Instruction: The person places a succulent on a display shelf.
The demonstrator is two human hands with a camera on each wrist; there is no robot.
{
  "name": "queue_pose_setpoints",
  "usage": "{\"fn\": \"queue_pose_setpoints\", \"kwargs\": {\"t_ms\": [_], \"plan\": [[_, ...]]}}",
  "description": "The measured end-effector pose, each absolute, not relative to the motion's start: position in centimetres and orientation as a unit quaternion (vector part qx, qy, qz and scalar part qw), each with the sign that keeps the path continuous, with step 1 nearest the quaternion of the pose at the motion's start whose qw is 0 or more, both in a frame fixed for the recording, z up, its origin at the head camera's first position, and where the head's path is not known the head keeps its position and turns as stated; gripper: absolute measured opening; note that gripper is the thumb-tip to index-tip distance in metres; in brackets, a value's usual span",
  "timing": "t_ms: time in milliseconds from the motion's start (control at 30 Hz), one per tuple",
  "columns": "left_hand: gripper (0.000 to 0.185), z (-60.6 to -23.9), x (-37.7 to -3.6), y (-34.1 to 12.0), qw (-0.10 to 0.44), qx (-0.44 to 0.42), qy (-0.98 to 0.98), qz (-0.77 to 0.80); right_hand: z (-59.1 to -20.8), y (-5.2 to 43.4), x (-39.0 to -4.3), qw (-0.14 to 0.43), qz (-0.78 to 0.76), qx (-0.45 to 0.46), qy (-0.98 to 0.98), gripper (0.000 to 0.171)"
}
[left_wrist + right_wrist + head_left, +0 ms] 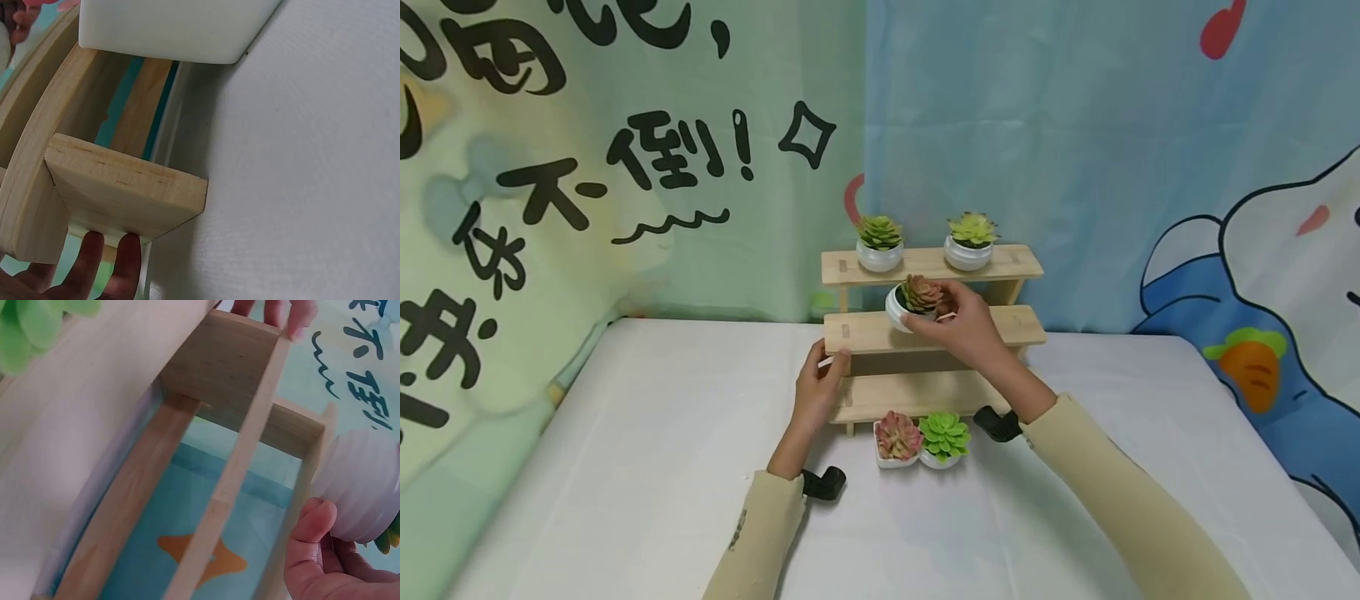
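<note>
My right hand [967,331] holds a small potted succulent [919,293] with reddish-brown leaves in a white pot. The pot is tilted at the middle tier of a three-tier wooden stand [872,333]; whether it touches the board cannot be told. In the right wrist view, the thumb and fingers grip the ridged white pot [359,487]. At the stand's left end, my left hand [817,390] grips the edge of the middle board, thumb in front. The left wrist view shows its fingers [128,265] against the side panel [125,187].
Two green succulents in white pots, one left [880,243] and one right [971,241], stand on the top tier. In front of the stand, a pink succulent [898,437] and a bright green one [944,437] sit on the white table [662,467]. Printed cloth [1060,150] hangs behind.
</note>
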State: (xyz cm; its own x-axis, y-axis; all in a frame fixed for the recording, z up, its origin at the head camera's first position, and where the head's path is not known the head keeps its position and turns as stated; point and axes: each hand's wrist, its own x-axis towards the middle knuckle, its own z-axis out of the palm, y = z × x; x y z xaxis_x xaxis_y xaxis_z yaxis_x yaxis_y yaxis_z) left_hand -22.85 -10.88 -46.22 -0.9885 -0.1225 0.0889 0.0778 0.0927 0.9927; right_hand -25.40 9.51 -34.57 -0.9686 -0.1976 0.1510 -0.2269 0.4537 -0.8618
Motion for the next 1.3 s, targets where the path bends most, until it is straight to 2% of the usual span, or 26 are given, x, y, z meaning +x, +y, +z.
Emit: {"fn": "queue_pose_setpoints", "kwargs": {"t_ms": [333, 600, 1300], "plan": [[0.044, -46.5, -23.1, -11.0, 0.075, 0.011, -0.736, -0.673, -36.2, 7.9, -27.0, -0.007, 0.498, 0.113, -0.859, 0.052], [0.044, -46.4, -23.1, -10.8, 0.074, 0.012, -0.735, -0.674, -36.8, 7.4, -27.5, -0.01, 0.474, 0.1, -0.875, 0.057], [0.045, -46.4, -23.0, -10.8, 0.08, 0.016, -0.737, -0.671, -37.2, 7.4, -27.3, -0.01, 0.473, 0.137, -0.87, 0.063]]}}
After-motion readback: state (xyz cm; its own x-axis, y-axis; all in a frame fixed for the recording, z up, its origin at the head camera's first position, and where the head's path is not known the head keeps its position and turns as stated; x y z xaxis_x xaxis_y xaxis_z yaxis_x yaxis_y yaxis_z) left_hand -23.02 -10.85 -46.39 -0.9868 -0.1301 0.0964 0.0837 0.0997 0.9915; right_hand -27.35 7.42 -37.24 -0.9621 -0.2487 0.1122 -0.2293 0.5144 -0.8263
